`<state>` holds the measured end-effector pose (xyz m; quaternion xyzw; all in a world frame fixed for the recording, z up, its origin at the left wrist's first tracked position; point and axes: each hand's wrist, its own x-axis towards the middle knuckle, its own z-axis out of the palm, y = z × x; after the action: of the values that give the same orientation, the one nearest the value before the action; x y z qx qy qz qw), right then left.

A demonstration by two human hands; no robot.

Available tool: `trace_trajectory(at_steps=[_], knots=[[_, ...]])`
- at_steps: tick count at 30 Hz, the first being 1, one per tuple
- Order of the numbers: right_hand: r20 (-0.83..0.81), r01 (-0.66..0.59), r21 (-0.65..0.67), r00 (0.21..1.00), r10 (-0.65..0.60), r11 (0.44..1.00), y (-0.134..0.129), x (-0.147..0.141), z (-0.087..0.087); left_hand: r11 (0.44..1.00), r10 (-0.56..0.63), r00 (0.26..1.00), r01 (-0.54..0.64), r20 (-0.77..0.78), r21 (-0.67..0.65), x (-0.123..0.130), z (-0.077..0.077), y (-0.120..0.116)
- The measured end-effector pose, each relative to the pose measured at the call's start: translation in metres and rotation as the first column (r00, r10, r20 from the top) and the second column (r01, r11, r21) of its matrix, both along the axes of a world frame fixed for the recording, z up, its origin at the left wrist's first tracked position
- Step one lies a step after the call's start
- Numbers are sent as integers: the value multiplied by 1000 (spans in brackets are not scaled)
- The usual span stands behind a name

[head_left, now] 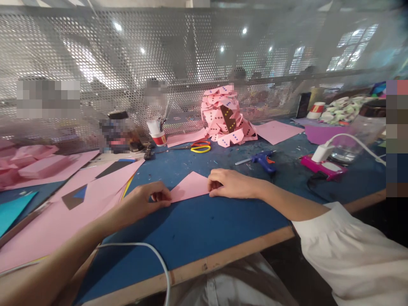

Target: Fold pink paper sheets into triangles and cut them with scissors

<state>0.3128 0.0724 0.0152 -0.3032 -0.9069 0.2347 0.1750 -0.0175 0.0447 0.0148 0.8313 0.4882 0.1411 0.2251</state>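
Note:
A small pink paper (191, 187), with a pointed top and a straight lower edge, lies on the blue table between my hands. My left hand (156, 195) pinches its lower left corner. At its right corner, my right hand (223, 183) has its fingers curled together on the paper's edge. Behind it stands a pile of folded pink paper pieces (223, 114) with rows of dark dots. Scissors (200, 147) with red and yellow handles lie behind the paper, and a blue glue gun (264, 161) is beyond my right hand.
Large pink sheets (73, 221) cover the left side. A white cable (153, 246) loops over the table's wooden front edge (229, 259). A paper cup (158, 135) stands at the back. On the right are a magenta power strip (328, 168) and a clear jar (350, 140).

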Motion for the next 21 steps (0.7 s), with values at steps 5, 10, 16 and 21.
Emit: trace_trajectory(at_steps=[5,10,16,21], knots=[[-7,20,16,1000,-20,1000,0,-1,0,999,2,1000,-1,-24,41,-2,-3,1],[38,14,108,999,-19,994,-2,-3,4,994,-30,997,37,-70,104,-2,-1,-1],[56,-9,92,998,4,996,-3,-2,9,997,-32,998,35,-56,62,4,6,-9],[35,12,43,999,-14,999,-1,-1,6,999,36,999,-36,-30,-3,8,11,-10]])
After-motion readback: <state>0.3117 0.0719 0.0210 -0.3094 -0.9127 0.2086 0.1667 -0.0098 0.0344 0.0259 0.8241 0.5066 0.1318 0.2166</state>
